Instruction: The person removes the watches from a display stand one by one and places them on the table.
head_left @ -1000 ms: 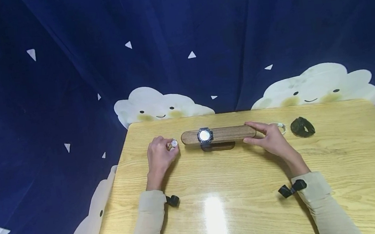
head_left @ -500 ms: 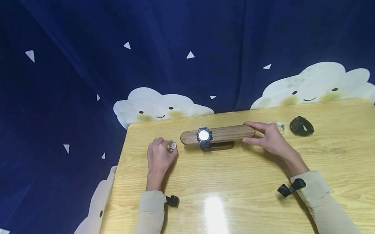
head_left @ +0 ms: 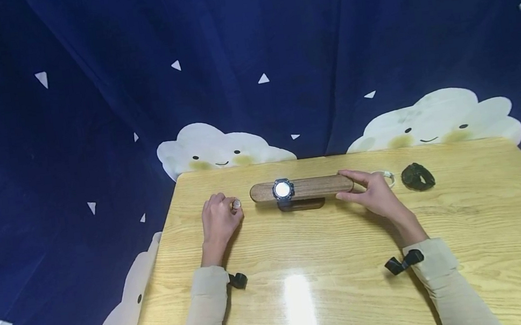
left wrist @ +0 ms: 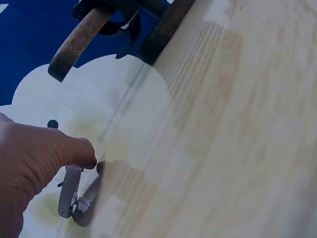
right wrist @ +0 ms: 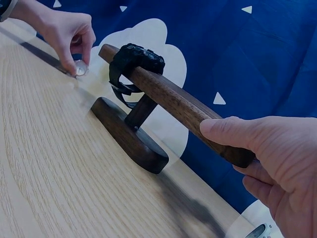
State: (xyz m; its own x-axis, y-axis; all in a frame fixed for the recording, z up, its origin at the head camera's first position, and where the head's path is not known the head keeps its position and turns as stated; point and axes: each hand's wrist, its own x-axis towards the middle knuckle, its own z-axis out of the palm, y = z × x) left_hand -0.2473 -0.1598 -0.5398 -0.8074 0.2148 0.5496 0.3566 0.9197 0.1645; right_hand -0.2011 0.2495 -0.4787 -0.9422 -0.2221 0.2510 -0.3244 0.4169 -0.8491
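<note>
My left hand [head_left: 218, 219] pinches a small wristwatch [right wrist: 81, 68] between thumb and fingers, low over the table to the left of a dark wooden watch stand [head_left: 317, 185]. In the left wrist view the thumb partly hides this watch, and its pale strap [left wrist: 70, 191] hangs beneath. A black wristwatch [head_left: 283, 189] with a bright round face is strapped round the stand's bar, left of its middle. With thumb and fingers, my right hand [head_left: 376, 194] grips the bar's right end. The stand's base [right wrist: 130, 134] rests on the table.
Behind the right hand lies a white-banded watch [head_left: 389, 177], partly hidden. Farther right, a dark wristwatch [head_left: 417, 177] with a curled strap lies on the wooden table [head_left: 353, 281]. A blue curtain [head_left: 247, 50] with white clouds hangs past the table's back edge.
My left hand has moved slightly left and down with the small watch, whose face shows less now. The right hand keeps its grip on the stand.
</note>
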